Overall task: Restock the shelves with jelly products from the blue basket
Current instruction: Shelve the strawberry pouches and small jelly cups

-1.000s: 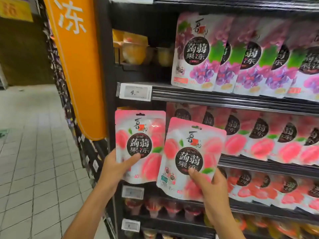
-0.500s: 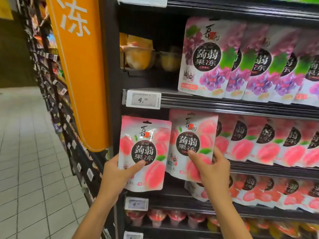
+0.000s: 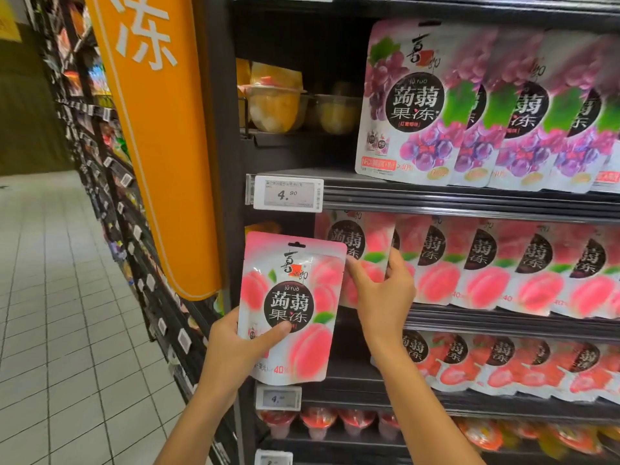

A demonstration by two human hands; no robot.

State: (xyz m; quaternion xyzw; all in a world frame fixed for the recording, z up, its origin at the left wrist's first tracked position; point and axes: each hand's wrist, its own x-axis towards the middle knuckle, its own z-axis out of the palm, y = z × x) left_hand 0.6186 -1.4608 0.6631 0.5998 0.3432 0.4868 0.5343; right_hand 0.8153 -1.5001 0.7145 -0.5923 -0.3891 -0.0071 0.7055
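Head: 蒟蒻果冻 pouch [image 3: 292, 307] in left hand [image 3: 231, 347], shelf pouch [image 3: 367, 238] in right hand [image 3: 382, 297]; 4.90 tag [image 3: 288, 194].

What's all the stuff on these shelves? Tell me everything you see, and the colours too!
grape pouches: about five, purple, top shelf
peach pouches: a row, pink, middle shelf
strawberry pouches: a row, red, under the peach row
fruit cups: a few, yellow, upper left
jelly cups: several, red, bottom shelf
price tags: several, white, shelf edges
sign: one, orange, left of shelves
left grip: one, bare, holds loose peach pouch out front
right grip: one, bare, pinches leftmost peach pouch on middle shelf
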